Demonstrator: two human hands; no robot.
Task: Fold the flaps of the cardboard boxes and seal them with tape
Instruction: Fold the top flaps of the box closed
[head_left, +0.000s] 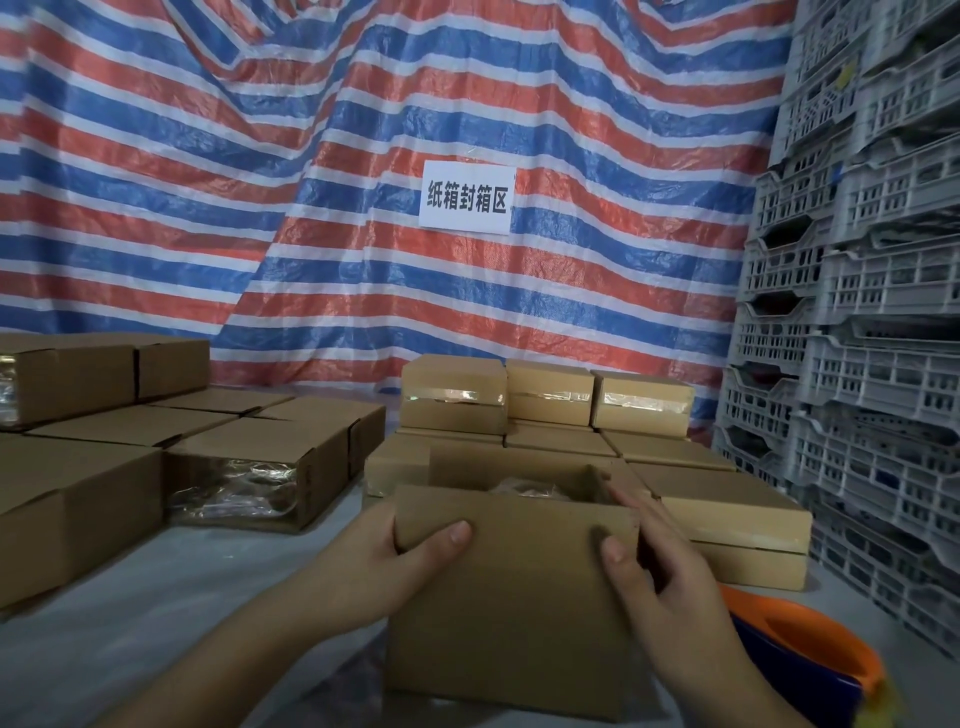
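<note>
Two hands grip the open cardboard box (511, 582): left hand (384, 561) at 9 o'clock, right hand (660, 566) at 3. Fold the near flap (514, 519) flat first, thumbs pressing.

Both hands grip an open cardboard box (511, 587) at lower centre: left hand (379, 558) on its left edge, right hand (662, 566) on its right edge. Taped boxes (550, 400) are stacked behind it, and an orange tape dispenser (810, 644) sits lower right.

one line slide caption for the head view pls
Both hands, left and right, hold an open box before stacks of taped boxes.
</note>
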